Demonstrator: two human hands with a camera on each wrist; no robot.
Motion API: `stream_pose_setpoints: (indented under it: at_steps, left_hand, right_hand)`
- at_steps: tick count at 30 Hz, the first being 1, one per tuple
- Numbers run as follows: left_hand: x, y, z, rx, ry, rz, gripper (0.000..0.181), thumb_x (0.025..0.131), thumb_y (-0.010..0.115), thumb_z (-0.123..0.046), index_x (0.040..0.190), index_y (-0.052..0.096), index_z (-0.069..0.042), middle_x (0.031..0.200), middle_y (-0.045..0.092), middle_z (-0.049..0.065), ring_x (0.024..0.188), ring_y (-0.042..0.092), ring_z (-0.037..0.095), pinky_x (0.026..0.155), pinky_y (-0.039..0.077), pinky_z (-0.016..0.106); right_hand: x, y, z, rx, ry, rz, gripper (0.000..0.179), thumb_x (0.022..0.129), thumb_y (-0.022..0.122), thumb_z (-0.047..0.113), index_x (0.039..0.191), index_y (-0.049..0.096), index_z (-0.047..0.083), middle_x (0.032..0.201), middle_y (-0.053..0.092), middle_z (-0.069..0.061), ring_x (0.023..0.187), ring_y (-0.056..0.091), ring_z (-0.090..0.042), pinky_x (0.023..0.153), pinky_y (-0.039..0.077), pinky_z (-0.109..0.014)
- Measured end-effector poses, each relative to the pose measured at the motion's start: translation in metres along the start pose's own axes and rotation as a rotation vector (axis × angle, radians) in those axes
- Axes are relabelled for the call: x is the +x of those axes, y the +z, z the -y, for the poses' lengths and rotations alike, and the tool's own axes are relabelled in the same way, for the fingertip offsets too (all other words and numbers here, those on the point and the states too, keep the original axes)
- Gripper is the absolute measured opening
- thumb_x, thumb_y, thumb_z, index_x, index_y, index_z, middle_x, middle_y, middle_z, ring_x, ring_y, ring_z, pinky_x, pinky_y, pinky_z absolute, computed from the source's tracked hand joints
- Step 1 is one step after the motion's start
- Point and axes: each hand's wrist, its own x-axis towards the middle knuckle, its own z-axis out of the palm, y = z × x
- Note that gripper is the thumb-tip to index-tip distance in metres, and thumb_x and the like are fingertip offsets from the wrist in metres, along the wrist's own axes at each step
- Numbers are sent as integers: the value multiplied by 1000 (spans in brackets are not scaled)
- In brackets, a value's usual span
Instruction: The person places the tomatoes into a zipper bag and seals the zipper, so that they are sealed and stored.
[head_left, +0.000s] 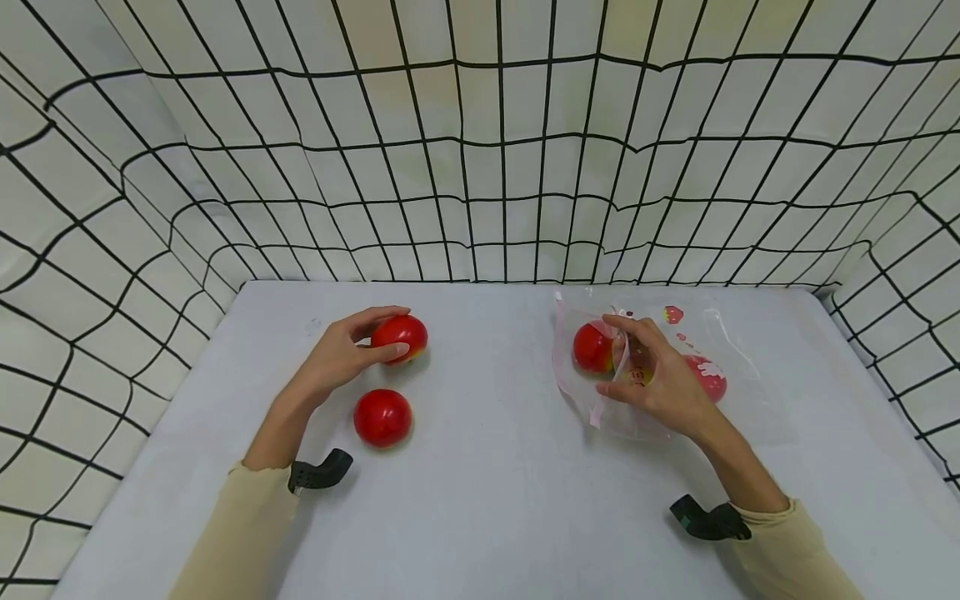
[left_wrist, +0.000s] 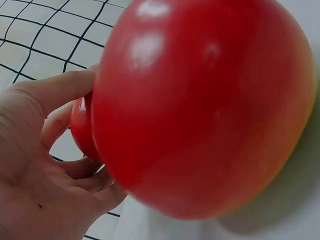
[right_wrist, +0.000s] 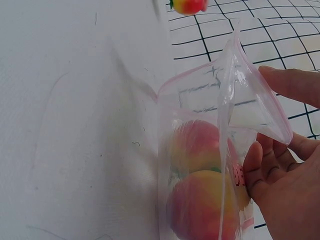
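Observation:
My left hand (head_left: 341,354) grips a round red fruit (head_left: 400,336), yellowish on its underside, with thumb and fingers on opposite sides. Nearer to me, below that hand, a second red fruit (head_left: 383,418) rests on the table; it fills much of the left wrist view. At the right, my right hand (head_left: 667,375) holds a clear plastic bag (right_wrist: 200,85) by the edge of its mouth, which gapes. Inside the bag are red-and-yellow fruits, one (head_left: 593,347) close to the mouth and another (head_left: 705,377) deeper in, behind the hand.
A white table (head_left: 480,500) lies under everything. Black netting (head_left: 502,200) over pale walls borders its back and both sides. Each forearm wears a dark wrist mount, the left mount (head_left: 321,471) close to the nearer loose fruit.

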Motion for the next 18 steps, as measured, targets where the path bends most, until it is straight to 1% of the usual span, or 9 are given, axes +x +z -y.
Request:
stream_pose_setpoints:
  at_steps: [6,13,18]
  left_hand:
    - [5,7,-6,-5,6,12,60,94,77,-30,149,55,-31,154,52,9,144,45,35,102,57,51]
    - [9,16,-14,-2,30,28,62,92,79,-30,149,54,-32,153,52,7,143,46,35,101,58,51]
    - [11,23,-21,-9,38,43,65,92,79,-30,151,52,-28,153,52,6,139,51,36,99,60,50]
  right_hand:
    - [0,0,-1,6,-6,0,92,79,90,15,158,43,22,134,54,-13,120,56,-26,88,52,-10]
    - [1,0,0,9,-4,1,93,78,90,15,158,43,21,132,54,-12,117,56,-26,86,53,-11]
    - [0,0,1,18,-5,5,93,78,90,15,158,43,21,131,54,-11,118,56,-26,87,53,-11]
